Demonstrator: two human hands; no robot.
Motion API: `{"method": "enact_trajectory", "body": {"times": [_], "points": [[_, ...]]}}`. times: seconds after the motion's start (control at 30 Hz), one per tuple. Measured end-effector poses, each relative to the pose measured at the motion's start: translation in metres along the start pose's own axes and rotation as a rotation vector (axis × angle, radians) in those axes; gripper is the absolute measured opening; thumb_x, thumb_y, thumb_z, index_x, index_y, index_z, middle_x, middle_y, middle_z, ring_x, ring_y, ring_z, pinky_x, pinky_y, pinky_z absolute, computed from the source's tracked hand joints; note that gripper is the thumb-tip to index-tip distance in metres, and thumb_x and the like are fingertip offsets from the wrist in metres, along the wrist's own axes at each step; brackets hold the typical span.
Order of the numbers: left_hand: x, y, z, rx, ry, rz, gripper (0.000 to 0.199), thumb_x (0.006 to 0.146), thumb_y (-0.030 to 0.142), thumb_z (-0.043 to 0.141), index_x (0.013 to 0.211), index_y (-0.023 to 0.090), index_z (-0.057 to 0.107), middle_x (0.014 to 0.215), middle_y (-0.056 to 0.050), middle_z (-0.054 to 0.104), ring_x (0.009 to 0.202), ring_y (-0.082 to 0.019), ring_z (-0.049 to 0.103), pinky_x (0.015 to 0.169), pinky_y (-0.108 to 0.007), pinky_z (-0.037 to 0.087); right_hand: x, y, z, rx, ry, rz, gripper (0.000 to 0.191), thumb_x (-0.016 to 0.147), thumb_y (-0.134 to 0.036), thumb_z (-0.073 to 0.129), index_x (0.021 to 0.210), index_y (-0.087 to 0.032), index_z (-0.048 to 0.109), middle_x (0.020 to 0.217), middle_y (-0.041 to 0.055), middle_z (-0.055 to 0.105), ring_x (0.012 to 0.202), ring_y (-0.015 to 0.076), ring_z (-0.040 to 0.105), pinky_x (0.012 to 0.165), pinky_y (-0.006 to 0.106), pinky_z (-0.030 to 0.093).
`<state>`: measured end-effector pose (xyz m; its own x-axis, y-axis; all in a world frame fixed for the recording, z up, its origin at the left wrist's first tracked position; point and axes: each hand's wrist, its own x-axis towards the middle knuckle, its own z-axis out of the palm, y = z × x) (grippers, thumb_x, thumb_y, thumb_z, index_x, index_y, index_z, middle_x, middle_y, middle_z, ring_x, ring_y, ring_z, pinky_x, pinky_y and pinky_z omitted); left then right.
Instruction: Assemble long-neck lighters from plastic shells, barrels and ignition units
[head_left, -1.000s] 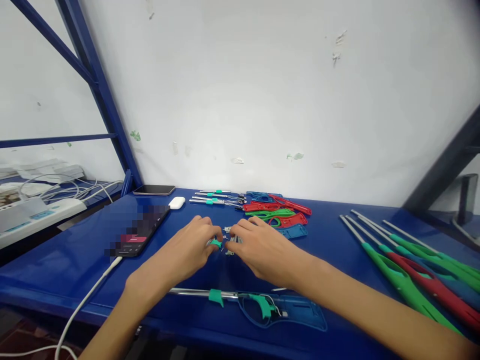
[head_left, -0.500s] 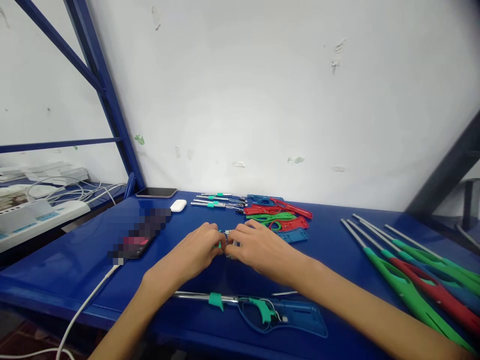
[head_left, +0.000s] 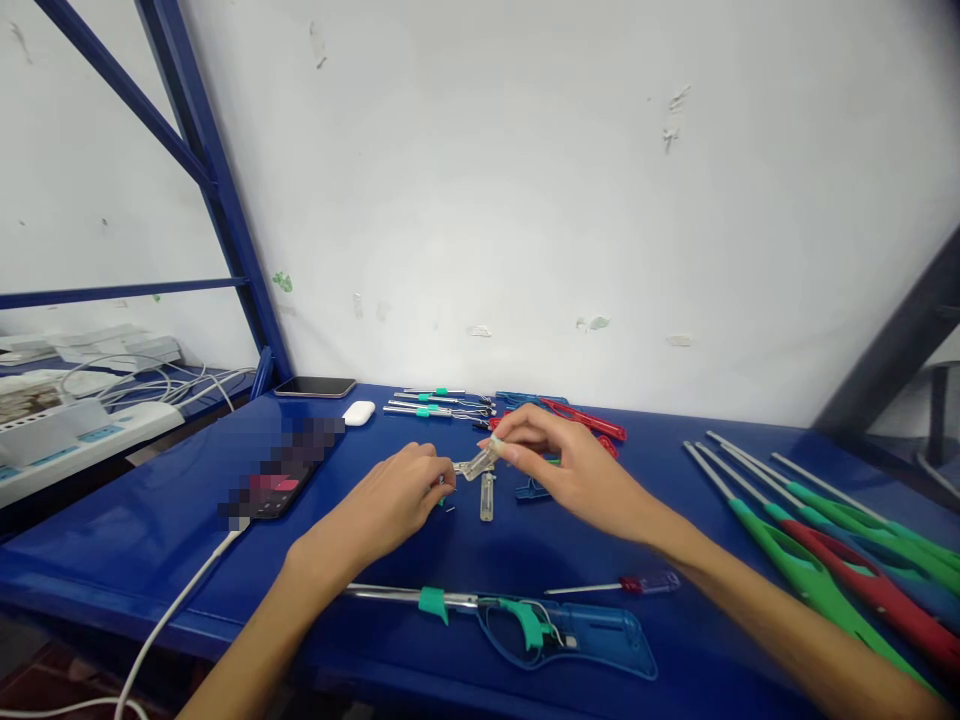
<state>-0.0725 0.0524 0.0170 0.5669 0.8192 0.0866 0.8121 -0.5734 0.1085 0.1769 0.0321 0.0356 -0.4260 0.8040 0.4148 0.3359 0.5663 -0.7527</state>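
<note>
Between thumb and fingers, my right hand (head_left: 551, 455) pinches a small clear plastic piece (head_left: 480, 460), tilted above the blue table. My left hand (head_left: 416, 490) is closed just to its left, with small parts at its fingertips too hidden to name. Another clear piece (head_left: 487, 498) lies on the table between the hands. Nearer the front edge is an opened blue lighter casing (head_left: 600, 637) with a metal tube and teal trigger. A screwdriver (head_left: 649, 584) lies just behind it.
Metal tubes with teal clips (head_left: 424, 411) and red casing halves (head_left: 592, 418) lie at the back. Long green and red lighters (head_left: 810, 585) are on the right. A phone with a cable (head_left: 281, 490), a white case (head_left: 358, 413) and another phone (head_left: 315, 386) are on the left.
My right hand has moved up and right, away from my left hand, with the clear piece in its fingers. The second clear piece and the screwdriver handle now show.
</note>
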Motion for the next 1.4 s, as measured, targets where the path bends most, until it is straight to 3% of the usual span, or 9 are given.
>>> {"method": "enact_trajectory", "body": {"times": [0.23, 0.4, 0.63, 0.83, 1.07, 1.23, 1.4], "points": [[0.003, -0.009, -0.002, 0.043, 0.005, -0.074, 0.026, 0.104, 0.038, 0.068, 0.121, 0.018, 0.069, 0.123, -0.008, 0.070, 0.107, -0.023, 0.070, 0.094, -0.045, 0.061, 0.003, 0.026, 0.003, 0.400, 0.013, 0.159, 0.039, 0.103, -0.060, 0.057, 0.114, -0.023, 0.057, 0.112, 0.0122, 0.078, 0.100, 0.0235, 0.077, 0.090, 0.043, 0.060], [0.004, -0.009, -0.001, 0.061, -0.015, -0.096, 0.027, 0.104, 0.038, 0.068, 0.122, 0.018, 0.069, 0.124, -0.008, 0.070, 0.107, -0.023, 0.071, 0.093, -0.045, 0.061, 0.001, 0.028, 0.006, 0.542, 0.046, 0.250, 0.041, 0.101, -0.061, 0.060, 0.112, -0.021, 0.060, 0.098, 0.0056, 0.072, 0.096, 0.0223, 0.076, 0.085, 0.038, 0.059], [0.003, -0.007, -0.002, 0.078, -0.042, -0.113, 0.027, 0.104, 0.038, 0.068, 0.122, 0.018, 0.069, 0.123, -0.008, 0.071, 0.107, -0.023, 0.071, 0.093, -0.045, 0.061, 0.000, 0.034, 0.010, 0.504, 0.092, 0.307, 0.038, 0.105, -0.053, 0.062, 0.116, -0.017, 0.067, 0.095, 0.0013, 0.067, 0.077, 0.0150, 0.065, 0.070, 0.032, 0.056], [0.002, -0.008, -0.001, 0.071, -0.035, -0.106, 0.025, 0.104, 0.038, 0.068, 0.120, 0.018, 0.069, 0.122, -0.008, 0.071, 0.106, -0.023, 0.071, 0.092, -0.044, 0.061, 0.001, 0.037, 0.010, 0.418, 0.073, 0.319, 0.053, 0.101, -0.068, 0.058, 0.109, -0.018, 0.075, 0.078, -0.0014, 0.056, 0.067, 0.0122, 0.055, 0.065, 0.028, 0.048], [0.003, -0.018, 0.000, 0.035, 0.009, -0.107, 0.027, 0.104, 0.039, 0.068, 0.121, 0.018, 0.069, 0.121, -0.008, 0.071, 0.103, -0.022, 0.071, 0.090, -0.043, 0.062, 0.001, 0.035, 0.012, 0.427, 0.065, 0.320, 0.050, 0.103, -0.065, 0.056, 0.114, -0.017, 0.067, 0.090, -0.0001, 0.061, 0.062, 0.0097, 0.051, 0.057, 0.025, 0.044], [0.001, -0.033, -0.001, 0.020, 0.027, -0.117, 0.026, 0.104, 0.038, 0.068, 0.120, 0.019, 0.069, 0.123, -0.008, 0.071, 0.107, -0.023, 0.070, 0.095, -0.045, 0.060, 0.000, 0.033, 0.014, 0.447, 0.049, 0.356, 0.050, 0.104, -0.065, 0.053, 0.110, -0.017, 0.068, 0.080, -0.0026, 0.055, 0.055, 0.0081, 0.043, 0.049, 0.023, 0.031], [0.001, -0.030, -0.004, 0.003, 0.010, -0.101, 0.025, 0.104, 0.039, 0.067, 0.119, 0.018, 0.069, 0.121, -0.007, 0.071, 0.105, -0.022, 0.071, 0.093, -0.045, 0.061, -0.001, 0.035, 0.015, 0.471, 0.049, 0.405, 0.048, 0.104, -0.063, 0.056, 0.111, -0.017, 0.067, 0.073, -0.0059, 0.049, 0.051, 0.0070, 0.037, 0.046, 0.021, 0.026]]}}
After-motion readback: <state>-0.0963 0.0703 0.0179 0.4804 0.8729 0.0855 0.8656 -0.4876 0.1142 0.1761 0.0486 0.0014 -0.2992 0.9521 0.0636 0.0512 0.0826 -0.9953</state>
